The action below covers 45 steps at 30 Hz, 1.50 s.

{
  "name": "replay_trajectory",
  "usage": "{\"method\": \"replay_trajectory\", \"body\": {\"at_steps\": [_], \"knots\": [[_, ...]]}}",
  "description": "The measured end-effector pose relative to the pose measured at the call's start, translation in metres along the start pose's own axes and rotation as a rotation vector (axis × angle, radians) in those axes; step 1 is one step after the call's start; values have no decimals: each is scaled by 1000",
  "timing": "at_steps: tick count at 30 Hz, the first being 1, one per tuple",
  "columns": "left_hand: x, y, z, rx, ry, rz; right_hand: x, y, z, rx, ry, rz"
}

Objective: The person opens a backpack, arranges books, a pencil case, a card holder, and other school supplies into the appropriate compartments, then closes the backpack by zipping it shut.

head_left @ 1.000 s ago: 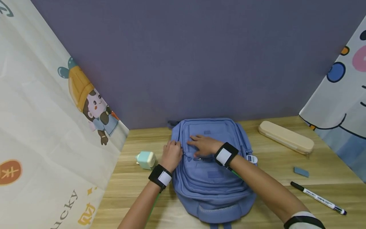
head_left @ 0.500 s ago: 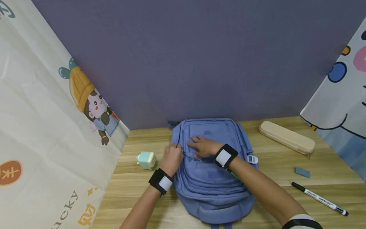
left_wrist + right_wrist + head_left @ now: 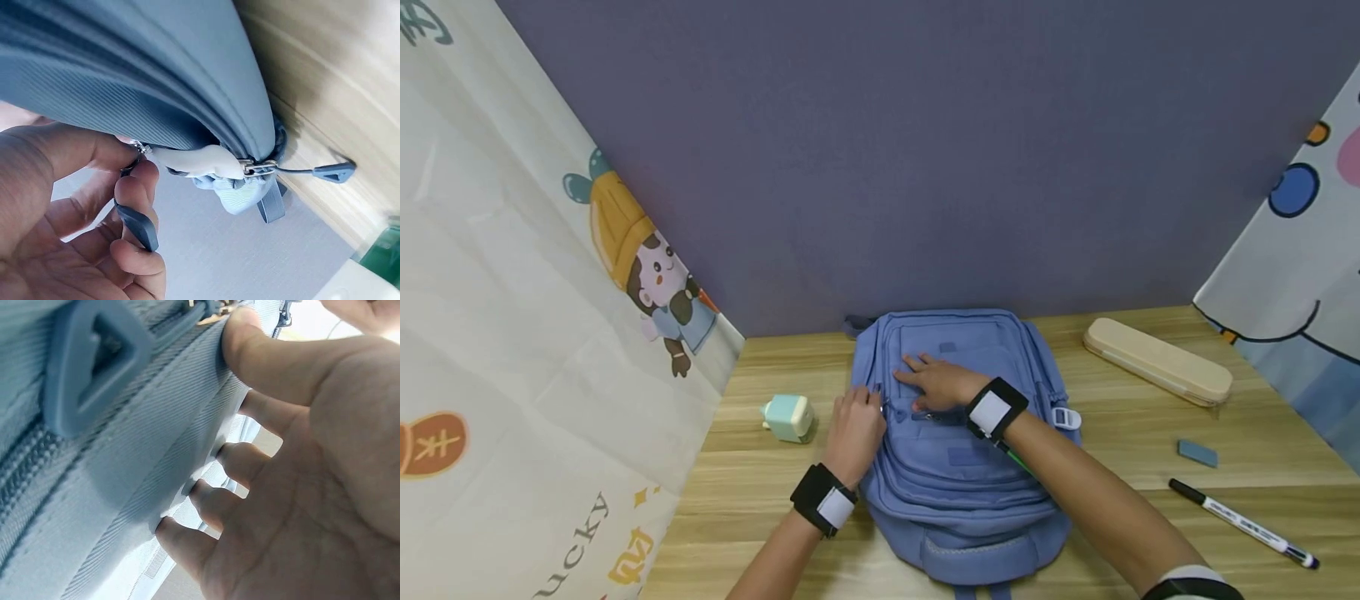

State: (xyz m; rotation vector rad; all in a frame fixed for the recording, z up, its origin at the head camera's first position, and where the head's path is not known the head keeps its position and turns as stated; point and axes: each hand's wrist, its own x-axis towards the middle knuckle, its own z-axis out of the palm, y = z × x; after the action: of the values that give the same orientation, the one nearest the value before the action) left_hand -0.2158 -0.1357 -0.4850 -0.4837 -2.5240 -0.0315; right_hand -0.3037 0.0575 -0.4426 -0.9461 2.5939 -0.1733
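Black wristbands [image 3: 809, 493] bear white patches [image 3: 989, 411], a thin green cable [image 3: 1016, 459] running from the right one.

"What can you read on the white cloth [image 3: 505, 292], at the left of the frame?"

"I make out “ucky” [image 3: 580, 537], running up from the bottom edge. Beside it I see a gold character [image 3: 632, 557], and above, another on an orange-red oval [image 3: 433, 444]; I can't read either surely. The teal sign [image 3: 426, 23], upper left, is cut off."

"And the marker [image 3: 1243, 523], lower right?"

"It has dark print along its white barrel, too small for me to read."
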Motion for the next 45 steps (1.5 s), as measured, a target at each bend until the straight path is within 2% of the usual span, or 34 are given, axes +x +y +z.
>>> {"method": "replay_trajectory", "body": {"at_steps": [11, 16, 21, 27, 33, 36, 40, 42, 45], "knots": [[-19, 11, -18, -111, 4, -44, -1, 1, 1, 35, 23, 12], [-29, 13, -27, -119, -14, -54, -2, 0, 2, 34, 33, 2], [-37, 16, -33, -148, -1, -63, -2, 1, 3, 43, 35, 1], [-43, 19, -44, -219, -7, -68, -3, 1, 2, 60, 32, 7], [-47, 22, -52, -248, 29, -58, -2, 2, 2, 61, 37, 4], [-48, 22, -55, -283, -1, -74, -2, 2, 2, 56, 40, 1], [-50, 18, -57, -349, -104, -111, -3, 1, 1, 56, 37, -1], [-50, 14, -57, -376, -159, -109, -3, 1, 1, 60, 31, 3], [-51, 11, -59, -428, -228, -73, -3, 1, 1, 66, 30, 8]]}}
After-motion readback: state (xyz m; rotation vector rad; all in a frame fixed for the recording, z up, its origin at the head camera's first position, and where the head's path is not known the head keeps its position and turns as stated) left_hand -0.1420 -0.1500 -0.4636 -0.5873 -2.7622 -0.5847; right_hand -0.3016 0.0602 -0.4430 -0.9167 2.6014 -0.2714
